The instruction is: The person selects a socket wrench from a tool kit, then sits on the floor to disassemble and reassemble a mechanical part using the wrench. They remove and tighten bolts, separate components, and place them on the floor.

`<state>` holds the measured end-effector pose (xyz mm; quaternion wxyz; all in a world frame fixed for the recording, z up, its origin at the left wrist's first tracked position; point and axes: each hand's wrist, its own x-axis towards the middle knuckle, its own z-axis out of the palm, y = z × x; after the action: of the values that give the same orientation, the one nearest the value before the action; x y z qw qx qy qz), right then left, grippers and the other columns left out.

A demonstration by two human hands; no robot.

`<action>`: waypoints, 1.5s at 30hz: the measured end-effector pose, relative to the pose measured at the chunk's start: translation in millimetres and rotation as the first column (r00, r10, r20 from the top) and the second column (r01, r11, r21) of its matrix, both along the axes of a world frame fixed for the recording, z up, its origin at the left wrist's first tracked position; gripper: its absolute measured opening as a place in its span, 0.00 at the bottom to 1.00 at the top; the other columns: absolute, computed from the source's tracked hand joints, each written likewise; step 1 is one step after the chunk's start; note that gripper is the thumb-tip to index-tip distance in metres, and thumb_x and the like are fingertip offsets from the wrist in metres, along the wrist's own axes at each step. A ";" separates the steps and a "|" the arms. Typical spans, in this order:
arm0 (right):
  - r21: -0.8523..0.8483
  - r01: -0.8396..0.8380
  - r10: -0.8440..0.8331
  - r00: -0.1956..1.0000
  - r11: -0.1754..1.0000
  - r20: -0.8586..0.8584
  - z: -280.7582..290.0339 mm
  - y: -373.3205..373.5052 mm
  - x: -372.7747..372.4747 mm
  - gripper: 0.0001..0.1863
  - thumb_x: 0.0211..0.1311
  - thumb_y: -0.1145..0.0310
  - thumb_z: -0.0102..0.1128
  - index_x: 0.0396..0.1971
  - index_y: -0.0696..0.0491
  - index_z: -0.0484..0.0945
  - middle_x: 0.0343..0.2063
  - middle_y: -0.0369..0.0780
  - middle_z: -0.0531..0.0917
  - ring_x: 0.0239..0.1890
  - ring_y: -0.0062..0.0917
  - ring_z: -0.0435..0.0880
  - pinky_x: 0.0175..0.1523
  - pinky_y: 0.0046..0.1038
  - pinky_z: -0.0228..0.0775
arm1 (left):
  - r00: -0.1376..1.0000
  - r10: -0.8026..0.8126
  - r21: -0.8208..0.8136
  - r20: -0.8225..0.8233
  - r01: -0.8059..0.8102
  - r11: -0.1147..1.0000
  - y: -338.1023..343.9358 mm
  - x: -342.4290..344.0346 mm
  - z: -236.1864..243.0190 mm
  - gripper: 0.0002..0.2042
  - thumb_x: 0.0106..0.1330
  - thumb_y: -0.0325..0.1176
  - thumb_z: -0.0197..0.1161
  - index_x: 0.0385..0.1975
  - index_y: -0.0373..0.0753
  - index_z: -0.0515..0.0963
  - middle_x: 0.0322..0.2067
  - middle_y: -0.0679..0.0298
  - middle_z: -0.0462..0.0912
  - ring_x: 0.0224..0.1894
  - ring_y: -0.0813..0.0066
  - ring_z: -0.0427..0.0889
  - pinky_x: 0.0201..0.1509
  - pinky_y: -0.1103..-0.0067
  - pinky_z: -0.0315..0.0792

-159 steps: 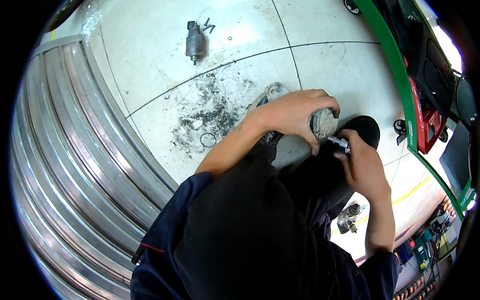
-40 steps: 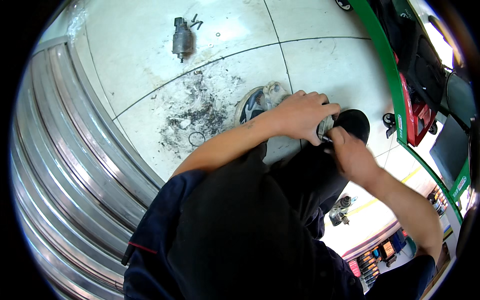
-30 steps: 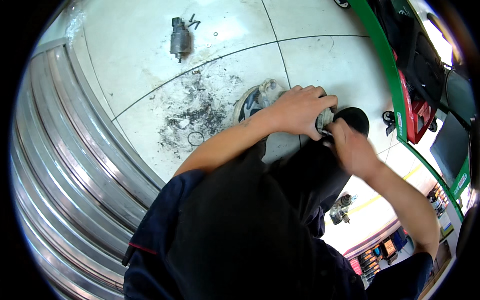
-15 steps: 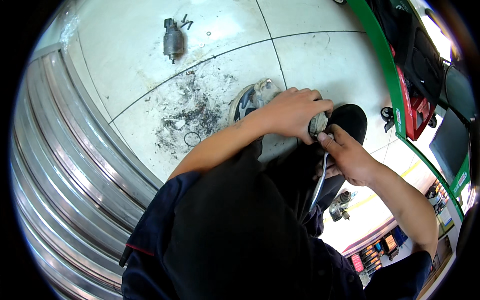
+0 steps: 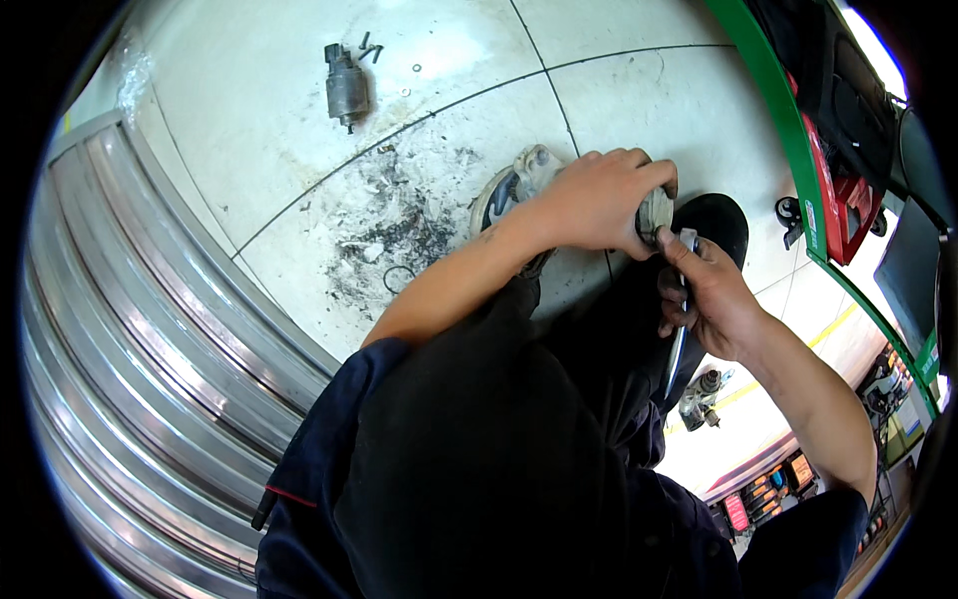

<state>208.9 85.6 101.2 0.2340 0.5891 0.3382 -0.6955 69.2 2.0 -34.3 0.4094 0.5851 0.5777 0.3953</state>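
Observation:
My left hand (image 5: 604,205) is closed around a round, dirty grey metal part (image 5: 654,215), its fingers curled over the top. Close against it, my right hand (image 5: 714,299) grips a long, slim silver tool (image 5: 678,351); the tool's pale flat upper end shows by my thumb, near the metal part. Its exact kind cannot be made out. Below my left wrist are a grey-and-white sneaker (image 5: 489,205) and a pale, grimy lump (image 5: 539,165), partly covered by my arm. A dark shoe (image 5: 726,222) is beyond my right hand.
On the tiled floor lie a grey metal cylinder (image 5: 346,92), several bolts (image 5: 369,50), small washers (image 5: 405,92), black grit (image 5: 399,235) and a thin dark ring (image 5: 399,279). Another metal part (image 5: 702,399) lies at right. Ribbed metal (image 5: 170,299) fills the left; a green-edged frame (image 5: 788,130) stands right.
The silver tool has turned more upright, and its flat upper end now shows past my right thumb. Both hands remain close around the metal part. The whole view has shifted slightly.

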 end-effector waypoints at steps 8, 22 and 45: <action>0.447 -0.813 0.856 0.488 0.373 0.172 -28.0 34.0 19.3 0.07 0.55 0.71 0.68 0.29 0.58 0.81 0.21 0.41 0.81 0.23 0.35 0.82 0.34 0.36 0.77 | 0.990 -0.120 -0.014 -0.072 0.119 0.993 4.9 9.1 -3.1 0.32 0.44 0.42 0.78 0.52 0.46 0.73 0.44 0.55 0.78 0.49 0.53 0.80 0.51 0.63 0.74; 0.193 -0.916 0.895 0.389 0.352 0.216 -23.0 40.8 4.5 0.10 0.54 0.71 0.68 0.35 0.59 0.81 0.30 0.46 0.86 0.34 0.42 0.88 0.44 0.37 0.80 | 0.987 -0.155 -0.057 -0.041 0.153 0.987 9.6 9.0 -1.7 0.33 0.43 0.42 0.79 0.53 0.47 0.74 0.46 0.56 0.77 0.53 0.55 0.77 0.54 0.63 0.68; 0.284 -0.892 0.839 0.436 0.353 0.326 -24.9 59.5 -33.8 0.12 0.48 0.75 0.65 0.36 0.60 0.82 0.34 0.53 0.86 0.38 0.44 0.87 0.48 0.39 0.81 | 0.995 0.089 -0.087 -0.053 -0.093 0.992 15.4 0.9 -7.4 0.35 0.41 0.44 0.82 0.51 0.43 0.73 0.45 0.55 0.77 0.50 0.53 0.78 0.52 0.61 0.72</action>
<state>175.0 145.0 76.3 0.4542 0.3977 0.7218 -0.3383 70.1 17.5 -41.7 0.4024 0.5487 0.6308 0.3730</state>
